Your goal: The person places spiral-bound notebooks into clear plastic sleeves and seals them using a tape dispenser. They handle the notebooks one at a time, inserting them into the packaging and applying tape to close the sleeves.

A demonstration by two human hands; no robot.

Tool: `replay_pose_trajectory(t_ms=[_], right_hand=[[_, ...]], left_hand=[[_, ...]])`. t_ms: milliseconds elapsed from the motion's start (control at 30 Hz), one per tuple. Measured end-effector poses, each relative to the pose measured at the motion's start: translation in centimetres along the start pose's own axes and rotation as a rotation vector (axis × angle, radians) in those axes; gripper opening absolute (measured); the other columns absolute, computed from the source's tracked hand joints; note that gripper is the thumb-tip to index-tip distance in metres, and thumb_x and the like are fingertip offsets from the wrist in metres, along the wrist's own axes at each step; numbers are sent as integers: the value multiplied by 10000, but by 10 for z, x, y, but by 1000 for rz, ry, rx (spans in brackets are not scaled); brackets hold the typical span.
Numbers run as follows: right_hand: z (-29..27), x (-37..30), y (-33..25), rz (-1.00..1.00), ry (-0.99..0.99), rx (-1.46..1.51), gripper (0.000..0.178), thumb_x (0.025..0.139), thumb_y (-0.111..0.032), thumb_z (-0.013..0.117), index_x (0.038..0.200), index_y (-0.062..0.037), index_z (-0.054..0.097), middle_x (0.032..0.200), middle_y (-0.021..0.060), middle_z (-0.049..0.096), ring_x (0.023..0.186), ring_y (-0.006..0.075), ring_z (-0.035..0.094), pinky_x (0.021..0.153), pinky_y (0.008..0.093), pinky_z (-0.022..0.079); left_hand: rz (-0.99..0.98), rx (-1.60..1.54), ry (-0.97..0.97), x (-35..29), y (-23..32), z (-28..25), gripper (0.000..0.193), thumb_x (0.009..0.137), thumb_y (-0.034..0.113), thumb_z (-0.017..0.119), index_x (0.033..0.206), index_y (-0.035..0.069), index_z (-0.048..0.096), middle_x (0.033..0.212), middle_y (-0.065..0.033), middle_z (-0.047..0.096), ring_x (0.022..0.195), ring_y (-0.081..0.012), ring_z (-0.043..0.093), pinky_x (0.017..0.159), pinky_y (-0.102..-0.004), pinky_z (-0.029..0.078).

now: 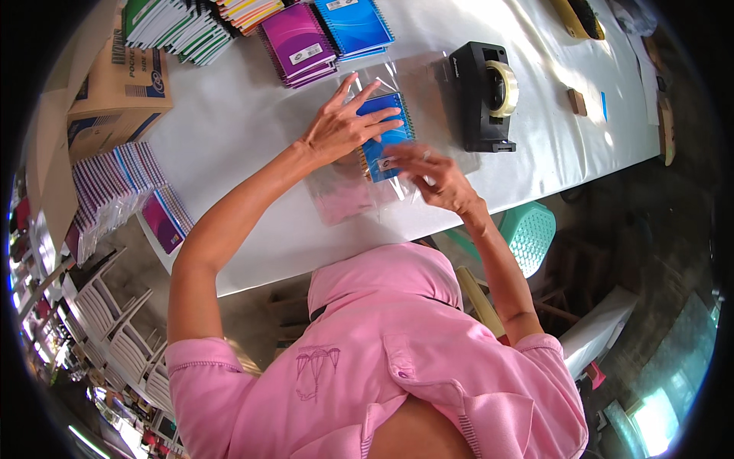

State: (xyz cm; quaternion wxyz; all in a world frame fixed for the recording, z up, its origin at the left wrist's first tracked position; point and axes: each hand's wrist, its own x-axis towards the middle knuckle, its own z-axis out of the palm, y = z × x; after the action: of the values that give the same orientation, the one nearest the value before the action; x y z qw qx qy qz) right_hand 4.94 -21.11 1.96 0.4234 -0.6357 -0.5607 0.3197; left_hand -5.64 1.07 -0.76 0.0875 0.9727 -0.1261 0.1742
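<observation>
A small blue spiral notebook [392,136] lies on a spread of clear plastic bags [342,200] near the table's front edge. Shiny film shows around the notebook, but I cannot tell whether it is inside a bag. My left hand [348,124] rests over its upper left part, fingers spread apart. At the notebook's lower right corner is my right hand [437,177], fingers bent and blurred by motion. Whether those fingers grip the film or the notebook cannot be made out.
A black tape dispenser [487,96] with clear tape stands to the right. Purple notebooks [300,44] and blue notebooks [352,24] are stacked at the back. Wrapped notebooks [121,180] stand in a row at left beside a cardboard box [122,92]. A green stool [527,233] is below the table edge.
</observation>
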Motion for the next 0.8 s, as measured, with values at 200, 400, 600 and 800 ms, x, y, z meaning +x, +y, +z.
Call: replay_pose_trajectory(t_ms=[200,400,600,800], right_hand=[[-9,7,21,-84,83,-591,372,770,-12,684,1120,-137,683,1242,-17,617,1249,184,514,1104,512,316],[-22,9,22,-74,-2,-586,483,734,2,684,1177,-190,672,1225,-54,622,1253,173,513,1126,524,275],[-17,10,19,-55,-48,-615,434,742,-11,699,1140,-184,681,1271,-48,598,1286,147,482,1112,544,277],[-15,8,19,-25,-87,-626,460,771,14,653,1182,-193,663,1333,-46,554,1330,150,437,1128,533,263]], left_hand=[[3,-18,23,7,4,-1,522,733,227,738,1239,307,638,1327,114,575,1321,-304,452,1086,-607,306],[21,64,48,18,7,-2,556,705,281,768,1243,297,631,1304,103,590,1320,-309,438,1126,-602,270],[-8,43,17,17,6,16,465,723,233,734,1183,272,676,1293,87,601,1305,-308,461,1118,-602,274],[-136,-40,-40,22,10,12,465,768,191,691,1224,277,656,1326,88,582,1352,-286,412,1095,-634,249]])
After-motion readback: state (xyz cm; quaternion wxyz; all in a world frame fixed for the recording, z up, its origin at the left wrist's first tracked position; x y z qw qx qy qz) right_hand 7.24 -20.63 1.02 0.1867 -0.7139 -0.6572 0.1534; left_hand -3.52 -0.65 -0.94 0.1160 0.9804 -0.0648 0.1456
